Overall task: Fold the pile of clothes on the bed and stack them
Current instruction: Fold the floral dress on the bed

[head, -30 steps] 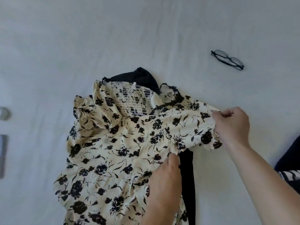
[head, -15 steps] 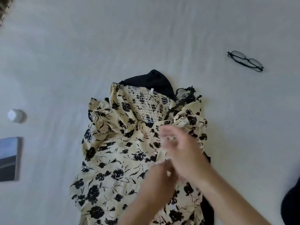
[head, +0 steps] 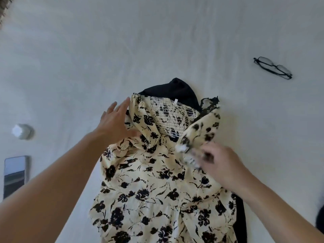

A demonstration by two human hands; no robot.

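Note:
A cream dress with black flowers (head: pixel 157 181) lies on the white bed sheet (head: pixel 122 50), its smocked top pointing away from me. A black garment (head: pixel 173 89) lies under it and shows past the top and along the right edge. My left hand (head: pixel 115 122) has straight fingers and reaches the dress's left sleeve at the upper left. My right hand (head: pixel 220 162) is blurred by motion over the folded-in right sleeve; whether its fingers pinch the fabric is unclear.
Black-framed glasses (head: pixel 272 68) lie on the sheet at the upper right. A small white bottle (head: pixel 22 131) and a phone (head: pixel 15 174) lie at the left. Something dark shows at the right edge (head: pixel 320 223).
The right sleeve has been folded inward over the dress. My left hand has left the middle of the dress and gone up and left to the left sleeve. The view shifted.

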